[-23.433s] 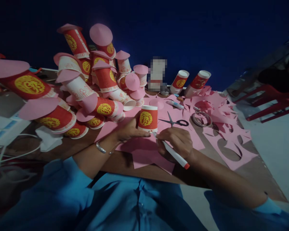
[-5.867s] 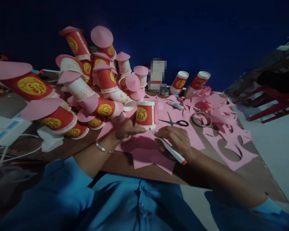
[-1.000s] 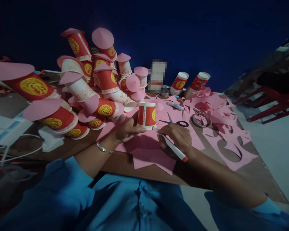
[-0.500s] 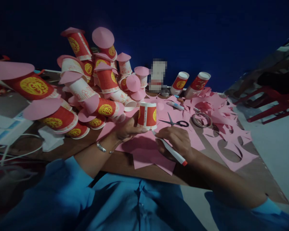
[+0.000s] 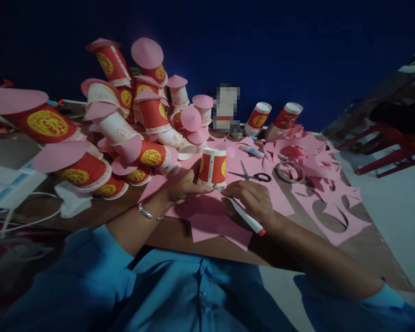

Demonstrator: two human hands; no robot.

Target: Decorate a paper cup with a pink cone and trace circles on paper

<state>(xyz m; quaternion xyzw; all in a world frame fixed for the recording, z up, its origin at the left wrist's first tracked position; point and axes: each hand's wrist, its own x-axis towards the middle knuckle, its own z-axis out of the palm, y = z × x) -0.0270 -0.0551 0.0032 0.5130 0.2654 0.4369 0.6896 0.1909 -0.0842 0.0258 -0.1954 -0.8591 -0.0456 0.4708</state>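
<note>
A red paper cup [image 5: 212, 167] with yellow emblems and a white seam strip stands upside down in my left hand [image 5: 186, 186], whose thumb presses along its lower rim. My right hand [image 5: 251, 200] is closed around a white marker [image 5: 245, 216] with a red end; the marker's tip is at the cup's lower rim. Pink paper sheets [image 5: 207, 207] lie below both hands. Behind my right hand, black scissors [image 5: 249, 175] rest spread on the pink paper.
Many red and white cups with pink cone tops [image 5: 152, 113] are piled at the left. Two cup stacks [image 5: 258, 121] stand at the back. Tape rolls [image 5: 289, 172], a glue tube [image 5: 251, 151] and pink scraps [image 5: 314, 157] lie right. A red stool [image 5: 394, 147] is beyond the table.
The cup has shifted very slightly right in my left hand. The marker's red end has moved a little left and up.
</note>
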